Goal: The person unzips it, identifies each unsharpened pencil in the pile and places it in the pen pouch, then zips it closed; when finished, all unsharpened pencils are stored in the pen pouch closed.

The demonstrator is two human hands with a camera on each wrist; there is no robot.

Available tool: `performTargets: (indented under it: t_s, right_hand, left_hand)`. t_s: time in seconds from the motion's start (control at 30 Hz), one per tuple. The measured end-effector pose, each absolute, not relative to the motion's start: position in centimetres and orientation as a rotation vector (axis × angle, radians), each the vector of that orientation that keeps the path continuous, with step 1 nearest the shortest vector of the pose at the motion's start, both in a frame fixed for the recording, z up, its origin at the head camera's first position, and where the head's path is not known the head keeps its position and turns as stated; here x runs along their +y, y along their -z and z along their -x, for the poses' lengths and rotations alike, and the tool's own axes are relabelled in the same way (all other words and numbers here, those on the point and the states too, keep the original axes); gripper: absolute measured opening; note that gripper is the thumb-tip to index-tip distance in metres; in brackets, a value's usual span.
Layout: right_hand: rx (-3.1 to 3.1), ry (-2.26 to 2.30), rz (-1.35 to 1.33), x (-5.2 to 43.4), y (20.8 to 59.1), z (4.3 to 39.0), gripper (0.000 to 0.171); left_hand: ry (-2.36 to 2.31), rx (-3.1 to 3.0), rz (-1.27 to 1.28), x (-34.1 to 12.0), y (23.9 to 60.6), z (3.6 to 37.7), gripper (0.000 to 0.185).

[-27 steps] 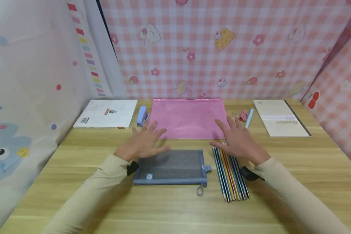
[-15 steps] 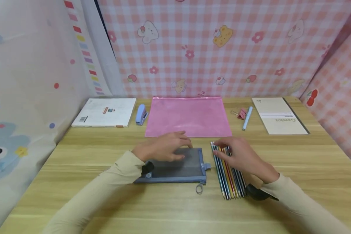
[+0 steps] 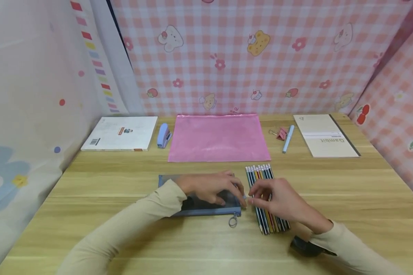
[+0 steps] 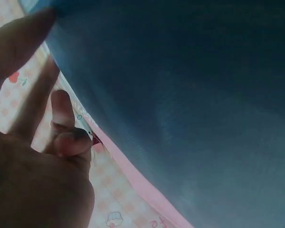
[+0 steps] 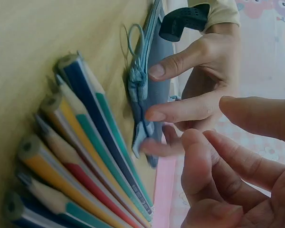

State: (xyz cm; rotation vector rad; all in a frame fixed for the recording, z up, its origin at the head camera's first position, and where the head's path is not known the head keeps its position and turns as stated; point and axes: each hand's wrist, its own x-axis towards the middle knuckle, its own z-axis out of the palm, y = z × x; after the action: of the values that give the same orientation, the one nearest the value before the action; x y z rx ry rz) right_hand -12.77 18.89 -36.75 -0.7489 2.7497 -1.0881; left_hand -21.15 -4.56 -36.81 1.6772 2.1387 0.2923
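Note:
A grey-blue mesh zip pouch (image 3: pixel 206 211) lies flat on the table, its ring pull (image 3: pixel 233 221) at the near right corner. My left hand (image 3: pixel 210 187) reaches across it, palm down, with loosely bent fingertips at its right end. In the right wrist view those left fingers (image 5: pixel 190 111) are spread beside the pouch's side tab (image 5: pixel 141 137). My right hand (image 3: pixel 278 200) hovers over the row of pencils (image 3: pixel 272 225), thumb and fingers bent toward the tab, with nothing visible between them. The pencils lie side by side, white ends away from me.
Behind the pouch lies a pink zip folder (image 3: pixel 218 137). A stapler (image 3: pixel 163 135) and a white book (image 3: pixel 122 133) are at the back left. To the right are a pink binder clip (image 3: pixel 281 133), a light blue pen (image 3: pixel 288 139) and a notebook (image 3: pixel 325 137).
My left hand has moved rightward and nearer from the pink folder to the pouch's right end. My right hand has come back toward me over the pencils, its fingers bending inward.

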Motion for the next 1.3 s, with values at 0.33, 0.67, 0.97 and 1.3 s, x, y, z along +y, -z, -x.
performTargets:
  t_s: [0.33, 0.67, 0.97, 1.3]
  right_hand:
    - [2.714, 1.107, 0.748, 18.6, 37.3, 12.5, 0.006]
    - [2.734, 1.182, 0.805, 15.9, 37.7, 12.6, 0.03]
    - [2.829, 1.146, 0.911, 12.8, 37.4, 13.3, 0.025]
    - [3.108, 1.196, 0.964, 11.1, 36.9, 14.2, 0.031]
  left_hand:
    - [-0.241, 2.27, -1.655, -3.9, 37.3, 21.1, 0.031]
    - [-0.526, 2.181, -1.551, -5.4, 36.2, 23.4, 0.025]
    - [-0.985, 2.07, -1.362, -8.9, 35.2, 25.2, 0.024]
    - [-1.223, 2.094, -1.239, -10.1, 34.9, 25.2, 0.021]
